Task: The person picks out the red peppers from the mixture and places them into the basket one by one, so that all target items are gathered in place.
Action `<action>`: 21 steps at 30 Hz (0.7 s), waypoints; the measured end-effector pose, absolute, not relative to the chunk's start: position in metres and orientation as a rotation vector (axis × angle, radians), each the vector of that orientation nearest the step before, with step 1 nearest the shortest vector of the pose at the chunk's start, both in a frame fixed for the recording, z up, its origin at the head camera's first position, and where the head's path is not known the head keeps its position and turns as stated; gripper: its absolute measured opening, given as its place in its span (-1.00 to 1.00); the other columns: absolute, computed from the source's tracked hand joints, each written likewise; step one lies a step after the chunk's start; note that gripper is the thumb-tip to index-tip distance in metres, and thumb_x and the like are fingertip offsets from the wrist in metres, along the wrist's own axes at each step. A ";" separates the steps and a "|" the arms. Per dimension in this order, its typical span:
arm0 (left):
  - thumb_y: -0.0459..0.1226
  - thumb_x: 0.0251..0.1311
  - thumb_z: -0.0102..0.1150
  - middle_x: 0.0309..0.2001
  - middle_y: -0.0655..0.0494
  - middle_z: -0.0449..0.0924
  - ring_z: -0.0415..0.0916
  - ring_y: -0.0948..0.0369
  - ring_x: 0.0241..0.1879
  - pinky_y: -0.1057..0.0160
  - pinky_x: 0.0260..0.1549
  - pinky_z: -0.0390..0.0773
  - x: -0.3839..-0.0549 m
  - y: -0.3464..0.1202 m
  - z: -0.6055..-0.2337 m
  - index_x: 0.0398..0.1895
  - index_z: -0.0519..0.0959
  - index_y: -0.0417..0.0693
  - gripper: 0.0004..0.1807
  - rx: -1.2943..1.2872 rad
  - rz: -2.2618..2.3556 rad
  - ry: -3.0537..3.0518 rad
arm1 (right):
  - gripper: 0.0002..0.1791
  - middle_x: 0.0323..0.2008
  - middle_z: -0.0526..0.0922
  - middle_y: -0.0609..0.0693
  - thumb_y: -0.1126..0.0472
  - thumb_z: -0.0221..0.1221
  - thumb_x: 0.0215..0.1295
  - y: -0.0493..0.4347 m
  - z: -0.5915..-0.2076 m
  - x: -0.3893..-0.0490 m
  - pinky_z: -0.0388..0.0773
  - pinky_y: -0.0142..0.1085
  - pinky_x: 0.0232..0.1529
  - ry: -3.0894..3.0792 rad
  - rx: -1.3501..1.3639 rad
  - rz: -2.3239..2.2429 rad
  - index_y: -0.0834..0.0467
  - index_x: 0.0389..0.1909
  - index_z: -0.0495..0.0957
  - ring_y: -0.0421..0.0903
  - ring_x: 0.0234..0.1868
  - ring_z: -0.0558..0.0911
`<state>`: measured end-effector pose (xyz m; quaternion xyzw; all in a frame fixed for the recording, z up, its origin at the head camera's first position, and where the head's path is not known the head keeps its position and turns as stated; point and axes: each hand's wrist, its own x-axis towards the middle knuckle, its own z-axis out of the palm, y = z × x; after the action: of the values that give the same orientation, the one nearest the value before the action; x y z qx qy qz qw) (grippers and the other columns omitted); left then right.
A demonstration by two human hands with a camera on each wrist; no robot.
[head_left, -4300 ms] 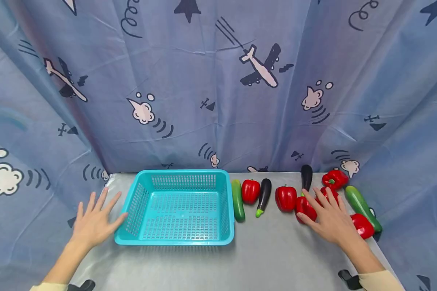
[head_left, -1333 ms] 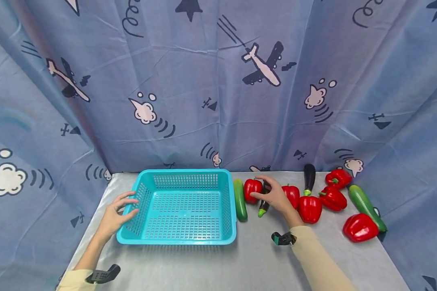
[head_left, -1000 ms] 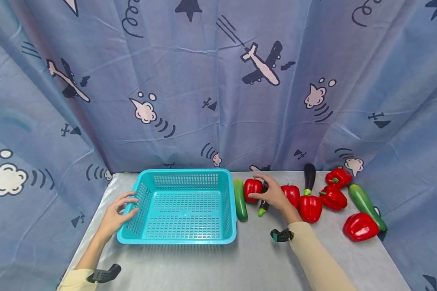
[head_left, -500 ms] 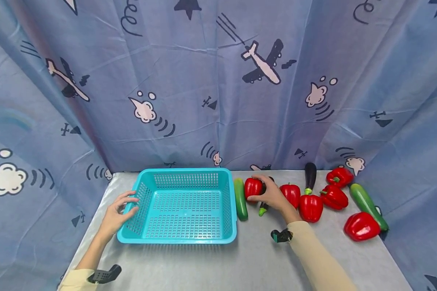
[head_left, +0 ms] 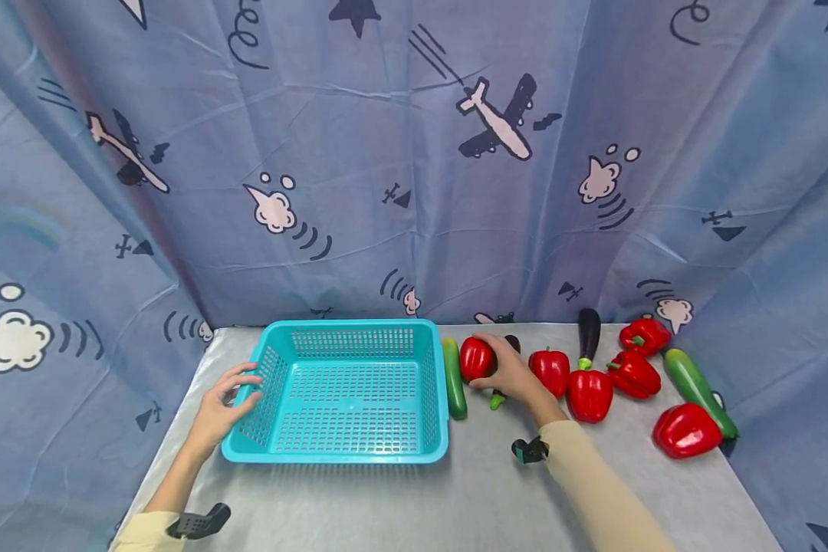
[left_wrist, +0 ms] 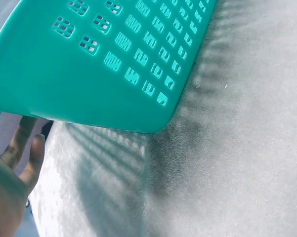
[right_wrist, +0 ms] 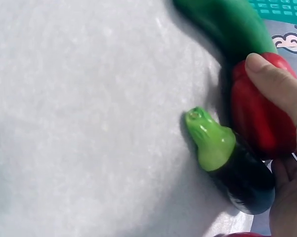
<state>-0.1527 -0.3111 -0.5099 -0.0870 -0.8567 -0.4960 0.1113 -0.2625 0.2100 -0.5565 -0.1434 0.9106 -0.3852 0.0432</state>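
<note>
My right hand (head_left: pixel 510 374) holds a red bell pepper (head_left: pixel 474 359) between thumb and fingers. In the right wrist view the thumb lies along the upper side of the pepper (right_wrist: pixel 262 108). A cucumber (head_left: pixel 455 379) lies just left of it. Partly covered by this hand, an eggplant (head_left: pixel 513 343) shows its green stem end towards me. At the left rim of a turquoise basket (head_left: pixel 348 458), my left hand (head_left: pixel 214 410) reaches over with loosely bent fingers. The left wrist view shows its thumb and a finger apart below the rim; any contact there is unclear.
On the right of the table (head_left: pixel 483 491) lie several more red peppers (head_left: pixel 589 395), another eggplant (head_left: pixel 589 333) and another cucumber (head_left: pixel 693 387). A patterned curtain (head_left: pixel 359 253) hangs behind and at both sides.
Both hands have moved inward from flat, spread poses at the sides. The right fingers have closed around the pepper, which has shifted slightly left. The left hand has stayed still over the last second.
</note>
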 end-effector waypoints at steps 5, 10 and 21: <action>-0.52 0.26 0.30 0.30 -0.30 0.39 0.28 -0.26 0.30 -0.33 0.08 0.32 -0.153 -0.309 -0.509 0.00 0.61 -0.40 -0.75 -0.257 -1.475 -2.507 | 0.04 0.42 0.30 0.23 0.20 0.60 -0.02 0.210 -0.557 -0.262 0.38 0.25 0.20 2.774 -0.411 -1.206 0.10 0.49 0.25 0.28 0.37 0.32; -0.52 0.26 0.30 0.30 -0.32 0.39 0.29 -0.28 0.30 -0.38 0.08 0.31 -0.152 -0.308 -0.507 0.00 0.61 -0.41 -0.74 -0.258 -1.484 -2.506 | 0.06 0.40 0.33 0.23 0.18 0.61 -0.02 0.213 -0.555 -0.261 0.41 0.23 0.18 2.764 -0.369 -1.279 0.14 0.50 0.24 0.27 0.36 0.35; -0.48 0.29 0.31 0.34 -0.22 0.38 0.28 -0.19 0.33 -0.22 0.14 0.34 -0.162 -0.322 -0.534 0.03 0.62 -0.34 -0.73 -0.222 -1.469 -2.513 | 0.06 0.37 0.37 0.21 0.03 0.59 0.00 0.223 -0.542 -0.248 0.48 0.20 0.13 2.770 -0.309 -1.406 0.07 0.50 0.23 0.26 0.32 0.36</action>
<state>-0.1622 -0.3220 -0.5344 -0.0755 -0.8555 -0.5000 0.1111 -0.2482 0.2227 -0.5417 -0.0990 0.8873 -0.4503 0.0098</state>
